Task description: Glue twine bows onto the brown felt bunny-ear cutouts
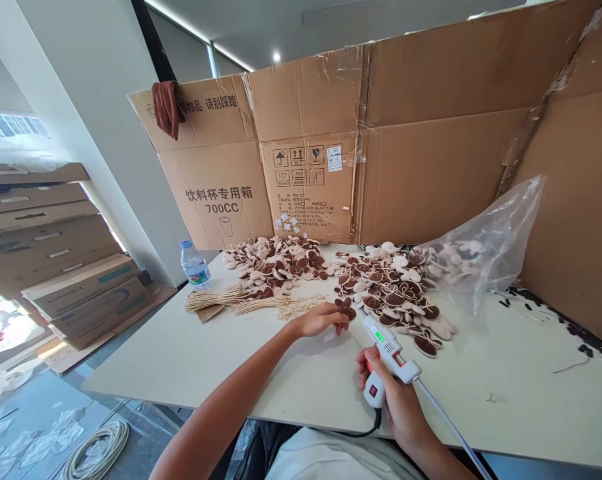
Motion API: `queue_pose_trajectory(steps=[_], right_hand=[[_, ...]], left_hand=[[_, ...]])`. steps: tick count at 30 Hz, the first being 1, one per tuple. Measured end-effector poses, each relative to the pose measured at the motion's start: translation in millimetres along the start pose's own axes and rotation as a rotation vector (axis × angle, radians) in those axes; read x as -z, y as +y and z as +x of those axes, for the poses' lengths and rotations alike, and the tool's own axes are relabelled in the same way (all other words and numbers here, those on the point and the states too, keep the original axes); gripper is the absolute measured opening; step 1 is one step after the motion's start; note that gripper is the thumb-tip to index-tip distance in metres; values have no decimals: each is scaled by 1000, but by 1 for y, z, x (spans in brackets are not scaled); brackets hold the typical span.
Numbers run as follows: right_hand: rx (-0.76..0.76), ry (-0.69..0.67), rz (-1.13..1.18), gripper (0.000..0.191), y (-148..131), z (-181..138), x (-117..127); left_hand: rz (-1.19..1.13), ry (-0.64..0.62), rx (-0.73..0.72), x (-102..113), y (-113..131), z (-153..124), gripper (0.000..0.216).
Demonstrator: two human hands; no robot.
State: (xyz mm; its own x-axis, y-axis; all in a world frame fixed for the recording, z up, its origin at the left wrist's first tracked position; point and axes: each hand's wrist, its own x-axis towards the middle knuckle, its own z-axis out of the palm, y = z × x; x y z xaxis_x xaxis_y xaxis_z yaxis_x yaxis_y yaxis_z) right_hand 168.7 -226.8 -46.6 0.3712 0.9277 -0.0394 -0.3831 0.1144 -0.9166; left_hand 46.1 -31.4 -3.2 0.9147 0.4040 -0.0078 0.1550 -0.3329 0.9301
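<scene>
My left hand pinches a small dark brown fabric piece with rounded lobes over the table. A white hot glue gun with a lit green display is gripped in my right hand. Its nozzle points up and left, close to the brown piece, and a long glue stick sticks out of its back. Just beyond the gun lies a heap of brown and cream fabric pieces, some with cord loops. Past my left hand are pale cords, some short and loose, others in long bundles.
Another pile of fabric pieces lies at the back, beside a water bottle. A clear plastic bag holds more pieces. Tall cardboard walls in the table. Small black bits lie at right. The gun's black cable hangs near my lap.
</scene>
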Motion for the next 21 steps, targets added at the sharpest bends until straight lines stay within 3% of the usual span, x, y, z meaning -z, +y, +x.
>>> queue_pose_trajectory(steps=[5,9,21], right_hand=[[5,-12,3,34,0,0,1],[-2,-16,5,34,2,1,2],[-33,-27,-134,44,2,-3,0]], left_hand=[[-143,34,5,-2,-7,3,30],[-105,95,25,-2,-9,4,29],[-71,74,-44,-1,-8,3,28]])
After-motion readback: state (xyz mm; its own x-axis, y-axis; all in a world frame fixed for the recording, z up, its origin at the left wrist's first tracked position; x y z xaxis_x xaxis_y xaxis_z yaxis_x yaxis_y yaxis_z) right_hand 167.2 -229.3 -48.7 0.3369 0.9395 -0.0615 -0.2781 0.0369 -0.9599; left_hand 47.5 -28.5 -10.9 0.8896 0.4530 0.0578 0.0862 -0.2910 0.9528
